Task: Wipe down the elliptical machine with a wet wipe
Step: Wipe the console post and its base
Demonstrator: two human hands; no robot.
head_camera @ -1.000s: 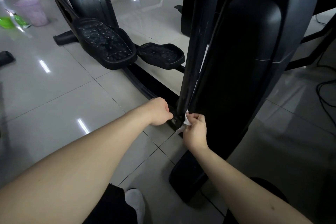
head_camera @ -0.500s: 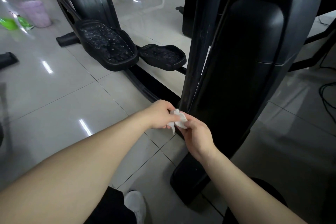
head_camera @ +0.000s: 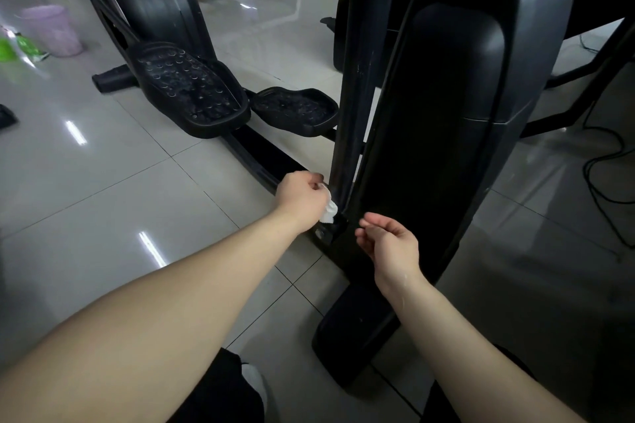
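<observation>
The left arm reaches forward, almost straight, and the left hand (head_camera: 300, 196) is seen from its back, low beside the foot of the elliptical machine (head_camera: 446, 148). Its fingers are curled tight and they hold a crumpled white wet wipe (head_camera: 329, 211). The wipe comes out of the fist toward 4 o'clock and touches the lower end of the machine's thin black upright bar (head_camera: 347, 106). The right arm is bent a little more. The right hand (head_camera: 390, 242) hangs in the air at 4 o'clock from the left hand, just in front of the dark side cover. Its fingers are loosely curled, the thumb near the forefinger, and they hold nothing (whether they touch the cover I cannot tell). So the wipe is between the two hands, gripped by the left one and apart from the right one. At 11 o'clock from the left hand there are two black pedals (head_camera: 189, 93), the nearer one bigger, above the grey tiled floor (head_camera: 103, 199). Far at 10 o'clock stands a pale pink bucket (head_camera: 51, 29) with a green bottle (head_camera: 27, 46) beside it. At 6 o'clock, between the forearms, a white shoe (head_camera: 254, 385) shows.
</observation>
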